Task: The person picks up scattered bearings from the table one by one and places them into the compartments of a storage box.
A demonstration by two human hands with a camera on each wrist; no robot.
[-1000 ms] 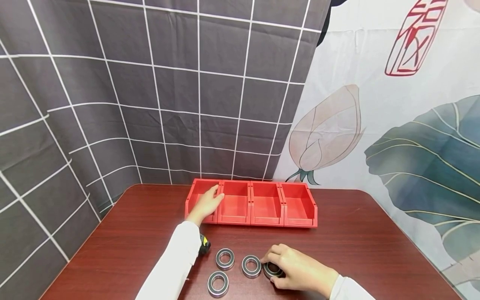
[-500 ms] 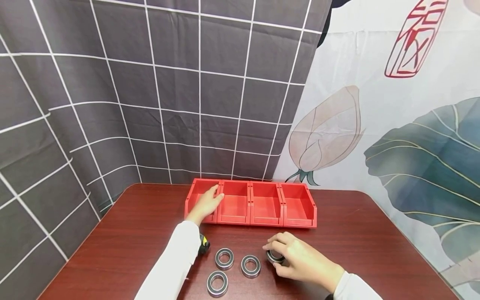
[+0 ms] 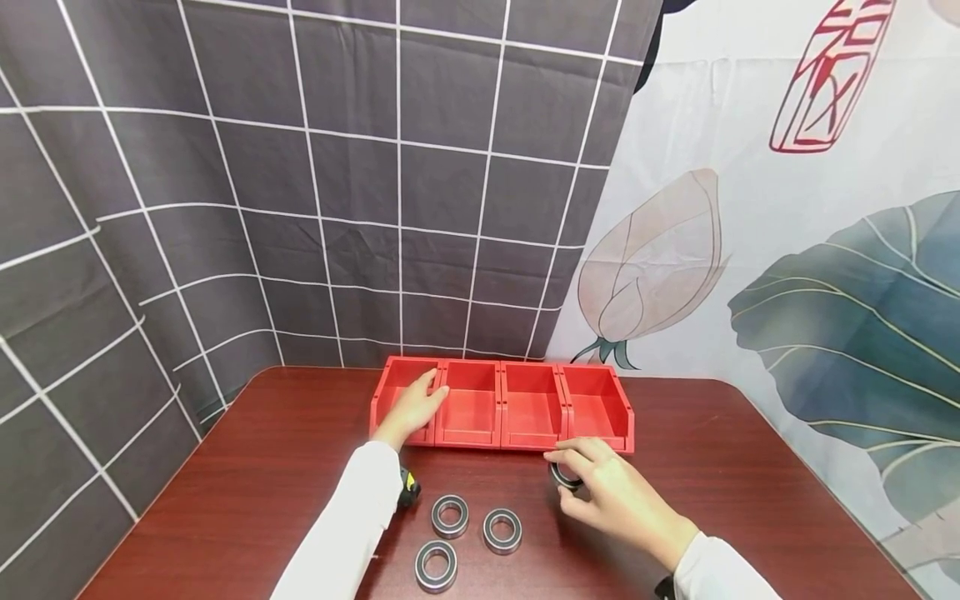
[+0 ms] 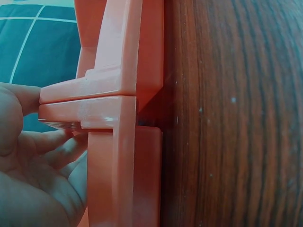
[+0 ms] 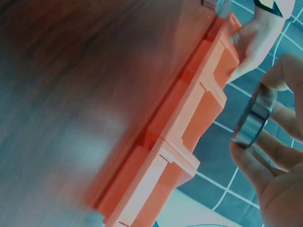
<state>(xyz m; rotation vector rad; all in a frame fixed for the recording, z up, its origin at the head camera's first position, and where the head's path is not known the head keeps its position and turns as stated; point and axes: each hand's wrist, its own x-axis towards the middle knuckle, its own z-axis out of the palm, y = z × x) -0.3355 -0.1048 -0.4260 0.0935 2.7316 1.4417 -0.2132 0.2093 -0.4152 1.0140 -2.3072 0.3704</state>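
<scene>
My right hand (image 3: 611, 492) pinches a ball bearing (image 5: 255, 116) between thumb and fingers, raised off the table just in front of the red storage bins (image 3: 468, 437). In the right wrist view the bearing's shiny outer ring faces the camera. My left hand (image 3: 416, 406) holds the wall between the two leftmost bins. The left wrist view has its thumb on one side of the double bin wall (image 4: 90, 106) and its fingers on the other. Three more bearings lie flat on the table: one (image 3: 450, 517), a nearer one (image 3: 436, 567) and one to the right (image 3: 502, 532).
The bins stand joined in a row at the back of the dark red wooden table (image 3: 300, 467). A grey checked cloth (image 3: 360, 208) and a white printed cloth (image 3: 675, 208) hang behind. A small black and yellow object (image 3: 408, 487) shows beside the left sleeve.
My right hand has lifted the bearing from beside the others and carried it away from me toward the bins. The left hand has stayed in place.
</scene>
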